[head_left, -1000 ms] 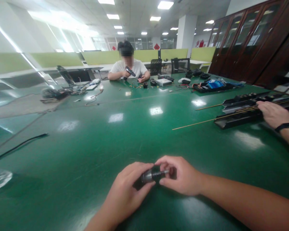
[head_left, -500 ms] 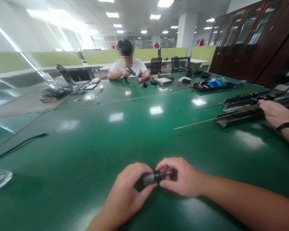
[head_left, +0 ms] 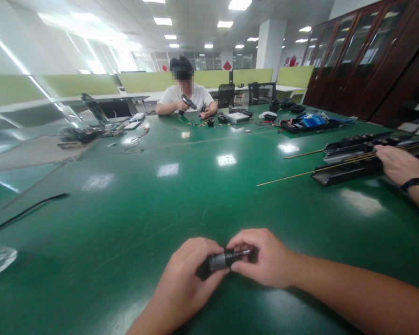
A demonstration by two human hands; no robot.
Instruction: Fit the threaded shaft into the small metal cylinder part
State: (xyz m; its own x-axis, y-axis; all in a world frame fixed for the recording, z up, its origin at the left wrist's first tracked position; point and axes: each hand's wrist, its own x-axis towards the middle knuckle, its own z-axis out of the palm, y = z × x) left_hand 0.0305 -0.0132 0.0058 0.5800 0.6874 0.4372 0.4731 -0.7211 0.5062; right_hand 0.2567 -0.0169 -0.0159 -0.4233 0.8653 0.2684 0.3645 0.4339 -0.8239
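A small dark metal cylinder with a threaded shaft (head_left: 222, 259) sits between my two hands just above the green table (head_left: 132, 218). My left hand (head_left: 186, 279) is closed around its thicker body. My right hand (head_left: 265, 258) pinches the thin shaft end with thumb and fingers. Part of the piece is hidden under my fingers.
On the right, a co-worker's hand (head_left: 400, 164) with a black wristband rests on long black trays (head_left: 352, 170) with thin brass rods (head_left: 289, 177). A person (head_left: 185, 97) sits at the far side with a tool and small parts. A black cable (head_left: 24, 213) lies left.
My hands and the cylinder have stayed in nearly the same place, with only slight shifts of my fingers on the shaft. The brass rod on the right has slid a little rightwards.
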